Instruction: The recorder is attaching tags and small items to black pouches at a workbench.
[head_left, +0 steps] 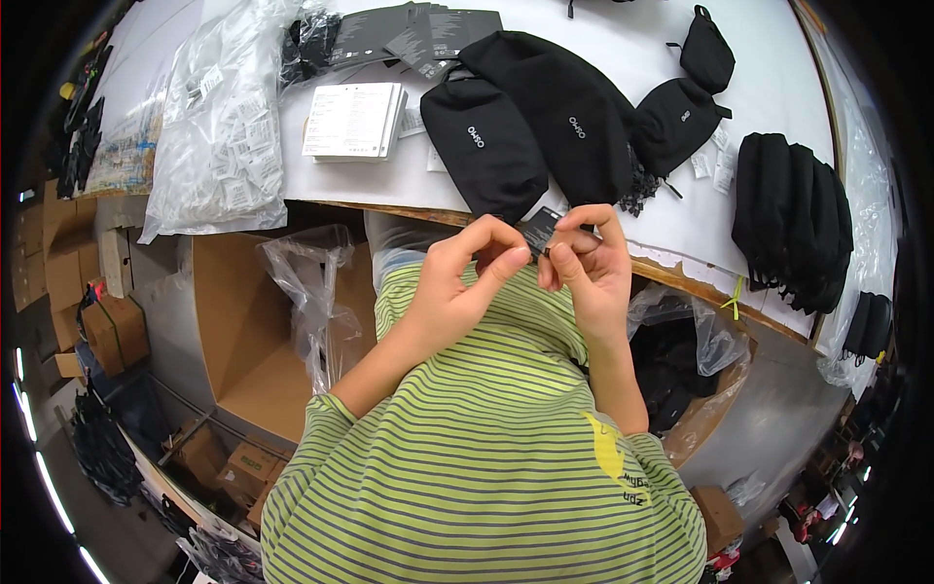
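Note:
Both of my hands are raised in front of my chest at the table's near edge. My left hand (465, 275) and my right hand (587, 265) pinch a small black card tag (539, 230) between their fingertips. Just beyond the tag, two large black fabric pouches (530, 122) lie side by side on the white table (370, 180). I wear a green and grey striped shirt (486, 448).
A stack of white booklets (352, 120) and dark grey cards (413, 34) lie further back. A clear bag of small packets (219, 127) is on the left. Smaller black pouches (686, 97) and a stacked row (793, 219) are right. Open cardboard boxes (243, 331) with plastic liners stand below.

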Demonstrator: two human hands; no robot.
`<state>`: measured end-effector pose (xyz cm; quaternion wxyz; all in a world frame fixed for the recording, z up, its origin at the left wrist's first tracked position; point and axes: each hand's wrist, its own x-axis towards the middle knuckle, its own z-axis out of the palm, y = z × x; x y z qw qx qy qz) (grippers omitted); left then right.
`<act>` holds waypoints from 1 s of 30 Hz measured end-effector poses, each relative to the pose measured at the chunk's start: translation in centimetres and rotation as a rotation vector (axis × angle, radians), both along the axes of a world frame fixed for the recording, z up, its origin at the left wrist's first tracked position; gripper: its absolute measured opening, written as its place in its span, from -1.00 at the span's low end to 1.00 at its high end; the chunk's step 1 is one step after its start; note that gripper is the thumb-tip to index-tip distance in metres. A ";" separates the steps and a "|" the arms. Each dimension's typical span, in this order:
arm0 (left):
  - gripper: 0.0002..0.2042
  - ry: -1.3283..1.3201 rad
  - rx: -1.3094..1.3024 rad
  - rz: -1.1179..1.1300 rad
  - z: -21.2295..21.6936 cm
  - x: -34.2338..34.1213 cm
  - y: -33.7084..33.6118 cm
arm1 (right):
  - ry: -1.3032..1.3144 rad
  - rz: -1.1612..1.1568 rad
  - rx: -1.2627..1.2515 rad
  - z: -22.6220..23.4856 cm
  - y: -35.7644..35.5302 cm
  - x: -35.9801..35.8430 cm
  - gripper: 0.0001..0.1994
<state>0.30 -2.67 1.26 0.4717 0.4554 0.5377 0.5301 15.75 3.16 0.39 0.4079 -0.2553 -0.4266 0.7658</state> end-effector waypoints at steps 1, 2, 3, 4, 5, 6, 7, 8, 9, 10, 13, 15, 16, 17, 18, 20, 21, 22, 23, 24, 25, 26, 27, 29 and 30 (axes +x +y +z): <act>-0.87 0.002 -0.001 -0.020 -0.1 0.1 0.0 | 0.001 -0.001 0.000 0.0 -0.1 0.0 -0.81; -0.87 0.003 -0.001 -0.021 -0.1 0.2 0.1 | -0.013 -0.004 0.031 -0.1 -0.2 0.0 -0.81; -0.88 -0.016 -0.004 -0.029 -0.1 0.2 0.1 | -0.029 -0.006 0.062 -0.2 -0.2 0.0 -0.80; -0.88 -0.035 -0.007 -0.039 0.0 0.3 0.1 | -0.028 -0.009 0.062 -0.2 -0.3 -0.1 -0.80; -0.88 -0.035 -0.007 -0.041 0.1 0.4 0.2 | -0.061 -0.015 0.104 -0.2 -0.4 -0.1 -0.80; -0.88 -0.048 -0.016 -0.040 0.2 0.4 0.2 | -0.095 -0.021 0.146 -0.2 -0.4 -0.1 -0.79; -0.88 -0.060 -0.025 -0.037 0.2 0.5 0.2 | -0.094 -0.021 0.146 -0.2 -0.4 -0.1 -0.79; -0.88 -0.059 -0.026 -0.037 0.2 0.5 0.2 | -0.137 -0.019 0.189 -0.3 -0.5 -0.1 -0.80; -0.88 -0.054 -0.035 -0.030 0.2 0.5 0.2 | -0.180 -0.017 0.233 -0.3 -0.5 0.0 -0.80; -0.88 -0.048 -0.045 -0.023 0.2 0.5 0.2 | -0.179 -0.017 0.233 -0.3 -0.5 0.0 -0.80; -0.88 0.052 -0.032 -0.027 0.2 0.3 0.0 | -0.384 -0.019 0.418 -0.2 -0.5 0.0 -0.81; -0.88 0.026 -0.013 -0.030 0.0 0.3 0.1 | -0.151 -0.023 0.174 -0.3 -0.6 -0.1 -0.82; -0.89 0.001 0.006 -0.030 0.0 0.3 0.1 | -0.150 -0.024 0.174 -0.3 -0.7 -0.1 -0.82; -0.89 0.001 0.006 -0.030 0.0 0.3 0.1 | -0.153 -0.030 0.177 -0.3 -0.8 -0.2 -0.82; -0.89 -0.004 0.002 -0.036 0.1 0.3 0.1 | -0.156 -0.036 0.180 -0.2 -0.8 -0.2 -0.82; -0.89 -0.009 -0.002 -0.038 0.1 0.3 0.1 | -0.186 -0.031 0.215 -0.3 -0.8 -0.1 -0.82; -0.89 -0.001 -0.005 -0.035 0.1 0.2 0.0 | -0.217 -0.027 0.250 -0.3 -0.8 -0.2 -0.82; -0.89 0.006 -0.009 -0.032 0.1 0.2 0.0 | -0.217 -0.024 0.250 -0.3 -0.8 -0.2 -0.82; -0.89 0.006 -0.010 -0.028 0.2 0.2 0.0 | -0.200 -0.037 0.236 -0.3 -0.8 -0.4 -0.82; -0.89 -0.024 -0.014 -0.019 0.2 0.3 0.0 | -0.183 -0.049 0.222 -0.3 -0.8 -0.6 -0.82; -0.89 -0.053 -0.013 -0.017 0.2 0.4 0.0 | -0.183 -0.053 0.226 -0.3 -1.0 -0.6 -0.82; -0.89 -0.053 -0.008 -0.020 0.1 0.5 0.0 | -0.156 -0.076 0.214 -0.3 -1.1 -0.5 -0.82; -0.89 -0.075 -0.002 -0.025 0.1 0.7 0.1 | -0.129 -0.100 0.202 -0.3 -1.2 -0.4 -0.82; -0.89 -0.100 -0.002 -0.027 0.2 0.7 0.1 | -0.223 -0.085 0.263 -0.4 -1.0 -0.1 -0.82; -0.89 0.006 -0.020 -0.041 0.5 0.6 0.2 | -0.319 -0.075 0.326 -0.3 -0.9 0.1 -0.82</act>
